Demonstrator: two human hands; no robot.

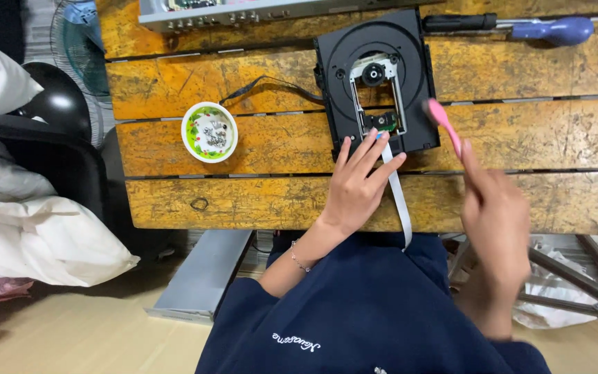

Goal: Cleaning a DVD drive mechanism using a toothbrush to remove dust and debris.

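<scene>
My blue sweater [368,312] is closest. My left hand [358,187] lies spread on the black disc tray [376,76]. My right hand [496,221] pinches a pink brush [444,123].

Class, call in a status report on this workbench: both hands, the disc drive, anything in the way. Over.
Left hand fingertips resting on black plastic disc drive mechanism, by flat grey ribbon cable. Right hand holding pink-handled tool at drive's right edge. Nothing in the way.

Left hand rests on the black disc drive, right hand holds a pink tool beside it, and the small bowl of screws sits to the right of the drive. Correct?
Not quite. In the head view the bowl sits left of the disc drive, not right. The left hand and the pink tool in the right hand are as stated.
</scene>
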